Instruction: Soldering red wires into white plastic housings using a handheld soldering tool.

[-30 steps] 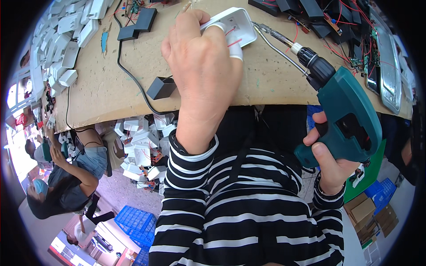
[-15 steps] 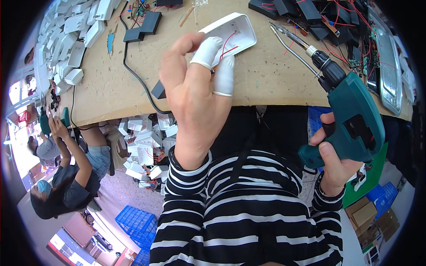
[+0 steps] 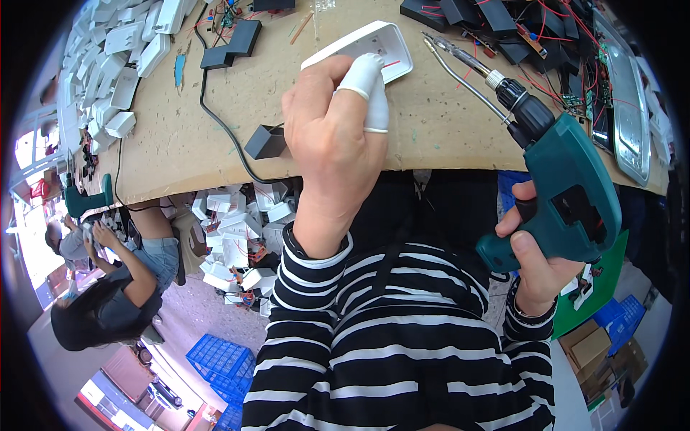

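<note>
My left hand (image 3: 327, 147) wears white finger cots on its thumb and index finger. Its fingers are closed and bent over the open side of a white plastic case (image 3: 397, 44) on the table. Next to those fingertips a red wire (image 3: 392, 64) shows inside the case; what they pinch is hidden. My right hand (image 3: 535, 262) grips the handle of a green soldering gun (image 3: 571, 187). The gun's metal tip and thin curved feed tube point up and left, to the right of the case and apart from it.
White cases (image 3: 122, 43) are heaped at the far left. A black box (image 3: 264, 142) sits by a black cable (image 3: 223, 126). Black boxes and red wires (image 3: 503, 21) crowd the far right, beside a clear tray (image 3: 625, 100). At left, a co-worker (image 3: 118, 287) sits near another green tool (image 3: 90, 197).
My left hand has shifted right and its fingers have drawn together, hiding more of the case's wires. The soldering gun has moved slightly left. The co-worker's hands have left the other green tool.
</note>
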{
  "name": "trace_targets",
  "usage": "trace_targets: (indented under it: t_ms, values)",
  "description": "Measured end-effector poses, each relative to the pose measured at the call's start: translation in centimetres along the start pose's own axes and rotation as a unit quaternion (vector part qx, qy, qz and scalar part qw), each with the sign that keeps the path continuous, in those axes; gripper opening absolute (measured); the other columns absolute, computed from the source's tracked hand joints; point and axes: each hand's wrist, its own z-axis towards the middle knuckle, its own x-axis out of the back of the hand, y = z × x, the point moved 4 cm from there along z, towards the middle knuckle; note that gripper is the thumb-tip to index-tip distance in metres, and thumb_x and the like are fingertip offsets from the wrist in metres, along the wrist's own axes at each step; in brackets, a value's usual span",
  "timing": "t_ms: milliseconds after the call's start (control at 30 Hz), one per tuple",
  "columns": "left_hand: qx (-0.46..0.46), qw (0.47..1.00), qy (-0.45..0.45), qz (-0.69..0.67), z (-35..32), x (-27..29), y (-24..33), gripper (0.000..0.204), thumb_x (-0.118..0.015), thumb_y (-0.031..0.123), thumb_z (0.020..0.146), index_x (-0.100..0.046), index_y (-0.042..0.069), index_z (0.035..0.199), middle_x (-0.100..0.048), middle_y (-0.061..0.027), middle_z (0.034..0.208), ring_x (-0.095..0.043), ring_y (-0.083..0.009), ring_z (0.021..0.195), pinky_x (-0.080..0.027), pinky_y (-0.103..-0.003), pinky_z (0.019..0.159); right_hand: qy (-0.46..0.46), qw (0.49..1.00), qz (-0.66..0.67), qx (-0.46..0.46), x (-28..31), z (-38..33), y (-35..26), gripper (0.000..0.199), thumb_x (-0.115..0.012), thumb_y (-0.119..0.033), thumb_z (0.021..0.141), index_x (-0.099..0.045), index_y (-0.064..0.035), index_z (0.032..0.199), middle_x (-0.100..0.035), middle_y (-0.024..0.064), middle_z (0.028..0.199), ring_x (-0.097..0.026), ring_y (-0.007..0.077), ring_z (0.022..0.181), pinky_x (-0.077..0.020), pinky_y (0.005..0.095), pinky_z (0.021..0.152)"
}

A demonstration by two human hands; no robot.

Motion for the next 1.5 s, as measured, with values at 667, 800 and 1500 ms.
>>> trace_targets:
  t_ms: [667,800,1500]
  values:
    - [0.012,0.990,-0.025,0.137,1.7,-1.2,-0.9,0.005,-0.061,0.006,0.065,-0.061,0.001,0.067,-0.058,-0.0097,0.094,-0.052,-0.0244,0.087,-0.029,-0.047,0.087,-0.028,0.999,0.027,-0.027,0.2,-0.1,0.6,0.060,-0.061,0.002,0.069,-0.036,0.0061,0.124,-0.054,0.0232,0.105,-0.059,0.0203,0.070,-0.0516,0.0294,0.062]
    - [0.043,0.992,-0.033,0.113,1.7,-1.7,-1.1,0.005,-0.060,0.004,0.064,-0.060,-0.001,0.067,-0.059,-0.0093,0.093,-0.055,-0.0254,0.086,-0.032,-0.048,0.088,-0.024,0.999,0.027,-0.031,-0.1,0.0,1.0,0.060,-0.062,0.002,0.069,-0.037,0.0057,0.124,-0.055,0.0228,0.104,-0.060,0.0198,0.070,-0.0516,0.0293,0.062]
    - [0.069,0.992,-0.049,0.096,2.0,-2.3,-1.6,0.010,-0.060,-0.002,0.057,-0.060,-0.004,0.067,-0.058,-0.0114,0.087,-0.054,-0.0283,0.082,-0.042,-0.036,0.074,-0.068,0.997,0.033,-0.031,-0.9,0.7,1.9,0.062,-0.060,0.006,0.070,-0.035,0.0027,0.126,-0.054,0.0224,0.106,-0.060,0.0197,0.073,-0.0520,0.0289,0.064]
